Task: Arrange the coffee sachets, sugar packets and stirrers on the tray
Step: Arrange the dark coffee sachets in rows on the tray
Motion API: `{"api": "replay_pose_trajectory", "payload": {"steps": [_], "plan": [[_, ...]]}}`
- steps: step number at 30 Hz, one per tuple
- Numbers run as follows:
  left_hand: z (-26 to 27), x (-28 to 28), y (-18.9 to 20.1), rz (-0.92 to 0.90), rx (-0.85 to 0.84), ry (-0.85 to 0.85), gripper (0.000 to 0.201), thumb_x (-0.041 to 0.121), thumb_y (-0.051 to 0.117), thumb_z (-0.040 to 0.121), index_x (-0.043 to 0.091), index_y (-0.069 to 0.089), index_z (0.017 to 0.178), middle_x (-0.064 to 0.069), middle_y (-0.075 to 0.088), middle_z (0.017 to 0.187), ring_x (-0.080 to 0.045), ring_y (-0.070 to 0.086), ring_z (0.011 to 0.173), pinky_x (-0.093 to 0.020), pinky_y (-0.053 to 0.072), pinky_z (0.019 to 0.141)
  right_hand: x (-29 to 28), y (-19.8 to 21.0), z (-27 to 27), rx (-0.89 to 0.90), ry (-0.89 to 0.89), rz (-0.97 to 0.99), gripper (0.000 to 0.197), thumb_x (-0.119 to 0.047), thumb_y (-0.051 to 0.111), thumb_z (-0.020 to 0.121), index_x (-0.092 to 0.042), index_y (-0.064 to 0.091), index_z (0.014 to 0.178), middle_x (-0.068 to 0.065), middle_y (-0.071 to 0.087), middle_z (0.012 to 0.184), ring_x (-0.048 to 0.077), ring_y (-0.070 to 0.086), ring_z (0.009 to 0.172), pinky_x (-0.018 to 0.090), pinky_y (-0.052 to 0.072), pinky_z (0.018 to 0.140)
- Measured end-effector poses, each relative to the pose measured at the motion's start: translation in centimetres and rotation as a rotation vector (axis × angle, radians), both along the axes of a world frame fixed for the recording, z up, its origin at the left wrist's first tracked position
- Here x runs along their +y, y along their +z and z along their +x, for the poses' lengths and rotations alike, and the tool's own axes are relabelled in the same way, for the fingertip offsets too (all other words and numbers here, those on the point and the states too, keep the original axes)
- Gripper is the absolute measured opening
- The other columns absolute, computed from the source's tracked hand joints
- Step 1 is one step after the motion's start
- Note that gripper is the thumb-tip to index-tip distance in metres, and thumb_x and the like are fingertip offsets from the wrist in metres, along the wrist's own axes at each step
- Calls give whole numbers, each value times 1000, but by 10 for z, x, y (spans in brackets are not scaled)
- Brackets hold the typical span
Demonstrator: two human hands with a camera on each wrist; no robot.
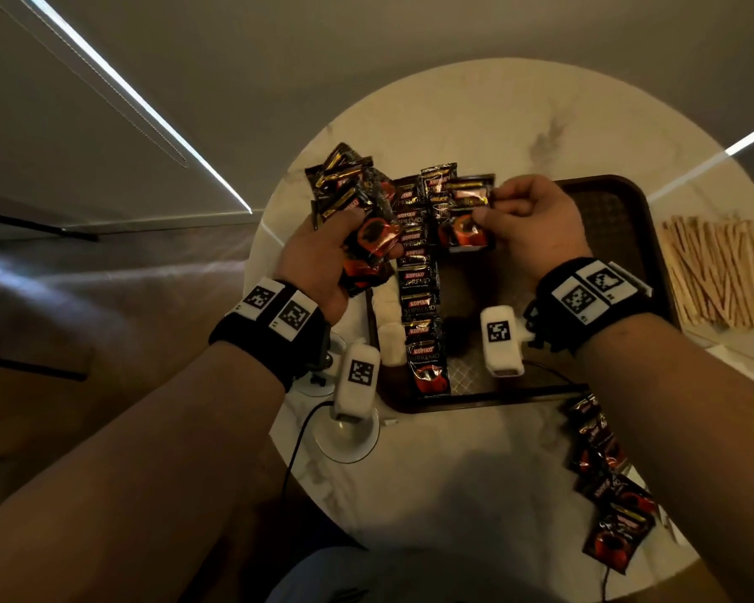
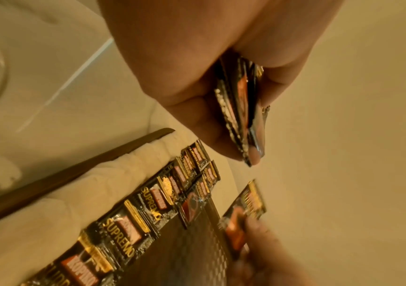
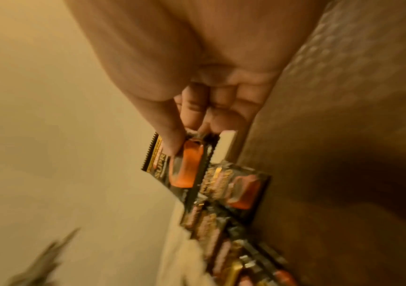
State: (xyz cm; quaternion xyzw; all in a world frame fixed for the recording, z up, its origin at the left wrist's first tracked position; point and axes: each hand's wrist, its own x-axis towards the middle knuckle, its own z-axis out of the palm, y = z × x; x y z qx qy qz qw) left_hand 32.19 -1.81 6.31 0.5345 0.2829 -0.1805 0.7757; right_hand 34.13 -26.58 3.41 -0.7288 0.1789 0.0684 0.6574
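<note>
- The left hand (image 1: 323,258) is clenched around a fanned bundle of coffee sachets (image 1: 353,198), thumb on top; the left wrist view shows the bundle's edges squeezed between thumb and fingers (image 2: 240,112).
- Just below and to the right of that hand, a column of white sugar packets (image 1: 389,337) lies along the left edge of the tray (image 1: 627,198); some are hidden by the hand.
- Between the two hands, a row of coffee sachets (image 1: 418,289) runs down the tray toward the person, each overlapping the next and touching the sugar packets beside it.
- At the far end of that row, under the right fingertips, two more sachets (image 1: 462,237) lie side by side on the tray.
- The right hand (image 1: 536,219) pinches a single sachet (image 1: 471,191) between thumb and fingers, held just above those two; the right wrist view shows the thumb on its printed face (image 3: 180,166).
- Right of the right hand, off the tray, a heap of wooden stirrers (image 1: 723,272) lies on the round marble table (image 1: 453,472).
- Near the right forearm, loose sachets (image 1: 606,480) lie along the table's edge.
</note>
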Motion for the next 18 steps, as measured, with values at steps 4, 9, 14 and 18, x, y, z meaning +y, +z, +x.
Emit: {"api": "replay_pose_trajectory", "payload": {"steps": [4,9,14,18], "plan": [[-2,15,-8,18,28,44,32,22,57,103,8,60,132,-19,77,105,-31,76,81,-38,60,66,-6,-33,2,167,9,-247,26,-19,87,83,-20,70,103,-2,76,93,11,74,83,23,58,69],[-5,24,-18,92,42,80,38,25,74,92,20,65,129,-12,77,116,-34,76,104,-49,60,83,5,-44,6,219,66,-304,20,-18,83,87,-14,68,101,-7,69,83,-2,67,64,12,50,53],[-7,26,-23,83,58,78,37,22,77,90,22,69,126,-10,78,114,-34,75,105,-53,60,85,14,-55,9,252,53,-452,25,-27,88,82,-19,70,98,-3,72,91,16,72,84,40,63,80],[-10,27,-27,74,77,60,30,21,78,90,23,70,119,-8,79,110,-31,77,102,-56,59,92,20,-56,8,242,25,-527,28,-28,87,82,-23,70,103,-6,70,92,16,71,86,40,63,84]]}}
